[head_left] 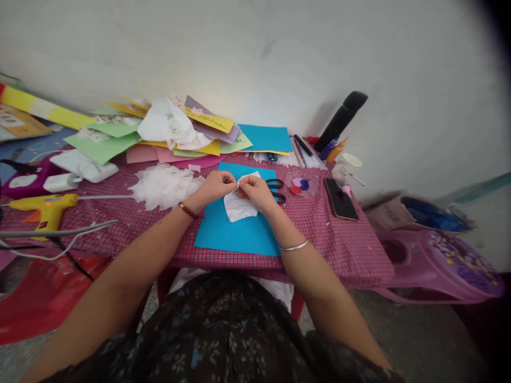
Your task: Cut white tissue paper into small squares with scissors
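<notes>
At the table's (355,250) front edge lies a blue sheet (235,236), with a crumpled white sheet (240,211) on it. Just above, left hand (217,186) and right hand (255,192) meet, fingertips pinched together on a tiny white piece (238,185), its shape unclear. Phone (340,199) near the right edge; colored cards (211,120) heaped along the back edge.

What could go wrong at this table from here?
The right hand is close to the scissors and might knock them. Cords run around the yellow glue gun; a snag could drag it. The loose white pile lies beside the left hand, so a sweep might scatter it.
</notes>
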`<state>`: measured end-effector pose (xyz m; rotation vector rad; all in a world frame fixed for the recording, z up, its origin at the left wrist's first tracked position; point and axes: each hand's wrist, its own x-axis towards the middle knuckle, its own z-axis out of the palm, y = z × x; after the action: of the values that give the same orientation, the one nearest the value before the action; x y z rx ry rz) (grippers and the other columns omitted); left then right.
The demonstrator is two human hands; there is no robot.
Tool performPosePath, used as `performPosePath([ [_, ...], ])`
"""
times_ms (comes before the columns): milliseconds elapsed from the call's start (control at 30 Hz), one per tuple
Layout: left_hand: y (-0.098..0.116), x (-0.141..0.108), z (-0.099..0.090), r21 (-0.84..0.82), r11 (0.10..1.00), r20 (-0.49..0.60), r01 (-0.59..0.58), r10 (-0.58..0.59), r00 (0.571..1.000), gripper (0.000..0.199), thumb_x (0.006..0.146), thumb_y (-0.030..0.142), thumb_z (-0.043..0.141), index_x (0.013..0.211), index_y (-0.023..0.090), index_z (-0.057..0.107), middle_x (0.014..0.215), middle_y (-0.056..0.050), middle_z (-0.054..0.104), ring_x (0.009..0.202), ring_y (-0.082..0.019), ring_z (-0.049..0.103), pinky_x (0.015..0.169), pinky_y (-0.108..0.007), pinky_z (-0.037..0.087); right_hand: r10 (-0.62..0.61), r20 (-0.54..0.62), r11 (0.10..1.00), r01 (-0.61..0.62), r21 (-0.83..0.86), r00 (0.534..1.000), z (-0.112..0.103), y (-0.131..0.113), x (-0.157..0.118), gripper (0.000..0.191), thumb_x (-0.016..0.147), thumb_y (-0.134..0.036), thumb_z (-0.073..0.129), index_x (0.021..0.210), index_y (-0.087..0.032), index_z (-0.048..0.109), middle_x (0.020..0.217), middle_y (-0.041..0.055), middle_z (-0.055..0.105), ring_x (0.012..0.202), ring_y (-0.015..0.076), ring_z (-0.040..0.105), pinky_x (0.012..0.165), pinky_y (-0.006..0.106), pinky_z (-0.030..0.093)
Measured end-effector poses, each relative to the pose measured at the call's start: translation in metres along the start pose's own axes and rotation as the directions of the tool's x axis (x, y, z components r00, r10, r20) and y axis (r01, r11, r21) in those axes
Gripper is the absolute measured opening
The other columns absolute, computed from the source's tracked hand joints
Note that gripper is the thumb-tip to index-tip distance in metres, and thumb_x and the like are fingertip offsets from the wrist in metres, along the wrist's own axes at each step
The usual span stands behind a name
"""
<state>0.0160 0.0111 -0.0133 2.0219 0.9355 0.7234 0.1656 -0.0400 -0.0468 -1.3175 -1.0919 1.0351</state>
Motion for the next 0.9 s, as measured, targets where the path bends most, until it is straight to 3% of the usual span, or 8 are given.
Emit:
performPosePath([
  [200,0.0000,-0.0002,-0.0009,0.049,0.999,0.005,-0.020,0.020,1.000,0.012,0.071,0.023,0.057,0.062,0.016,0.061,0.059,0.001,0.056,0.057,-0.012,0.046,0.051,-0.024,0.030,0.016,-0.001,1.000,-0.016,-0.009,1.000,-0.0009,-0.0005,0.0003,0.011,0.075,-0.020,0.062,0.066,-0.020,0.057,0.056,-0.0029,0.063,0.055,0.0126,0.062,0.055,0.023,0.050],
  [500,-0.0081,0.0018,0.0053,0.168,0.983,-0.001,-0.075,0.077,0.997,0.010,0.071,0.021,0.057,0.069,0.016,0.066,0.068,-0.003,0.065,0.066,-0.017,0.057,0.059,-0.027,0.036,-0.027,-0.008,0.999,0.027,-0.038,1.000,-0.0002,-0.0021,-0.0011,0.010,0.073,-0.018,0.058,0.064,-0.020,0.057,0.058,-0.0037,0.061,0.054,0.0114,0.059,0.054,0.023,0.048],
  [900,0.0009,-0.0007,0.0020,0.047,0.998,0.023,-0.030,0.029,0.999,0.016,0.071,0.020,0.053,0.060,0.016,0.063,0.056,0.001,0.057,0.054,-0.012,0.046,0.051,-0.025,0.031,-0.032,-0.006,0.998,0.032,-0.047,0.999,-0.0001,-0.0015,-0.0003,0.012,0.074,-0.019,0.059,0.065,-0.022,0.051,0.057,-0.0057,0.058,0.052,0.0119,0.058,0.053,0.023,0.046],
])
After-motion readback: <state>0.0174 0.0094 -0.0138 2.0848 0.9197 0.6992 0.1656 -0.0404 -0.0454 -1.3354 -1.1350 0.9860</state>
